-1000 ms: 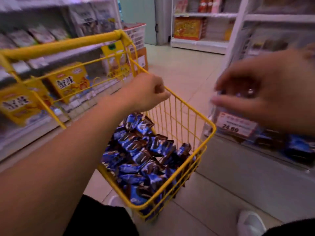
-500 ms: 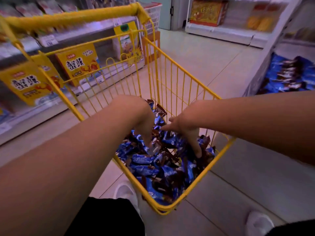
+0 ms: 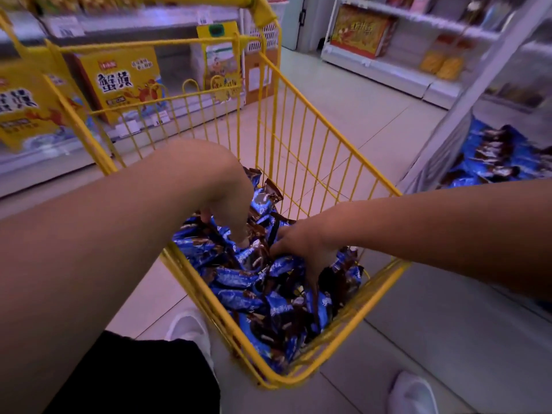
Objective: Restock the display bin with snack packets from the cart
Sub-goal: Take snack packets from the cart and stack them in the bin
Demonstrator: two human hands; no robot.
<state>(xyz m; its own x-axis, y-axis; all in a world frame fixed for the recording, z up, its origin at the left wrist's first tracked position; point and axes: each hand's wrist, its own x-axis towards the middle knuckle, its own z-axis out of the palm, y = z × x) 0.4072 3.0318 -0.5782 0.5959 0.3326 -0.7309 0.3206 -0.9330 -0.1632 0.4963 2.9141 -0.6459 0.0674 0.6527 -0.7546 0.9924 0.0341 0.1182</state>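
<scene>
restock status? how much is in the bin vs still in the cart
Done: the display bin already holds a layer of blue packets. In hand: left hand and right hand are both down in the cart's snack packets, gathering more. Left: the yellow cart holds a deep pile.

A bright yellow wire cart (image 3: 301, 138) holds a heap of glossy blue snack packets (image 3: 239, 279) with dark brown ends and white lettering. More blue-and-brown packets fill the display bin (image 3: 501, 156), whose frame is white. On the shelf behind the cart stand yellow boxes (image 3: 125, 82) printed with black characters and an orange crab motif. A red-and-gold carton (image 3: 361, 31) sits on white shelving across pale tiled floor (image 3: 358, 109). White shoes (image 3: 191, 330) and black clothing (image 3: 134, 380) show below.
</scene>
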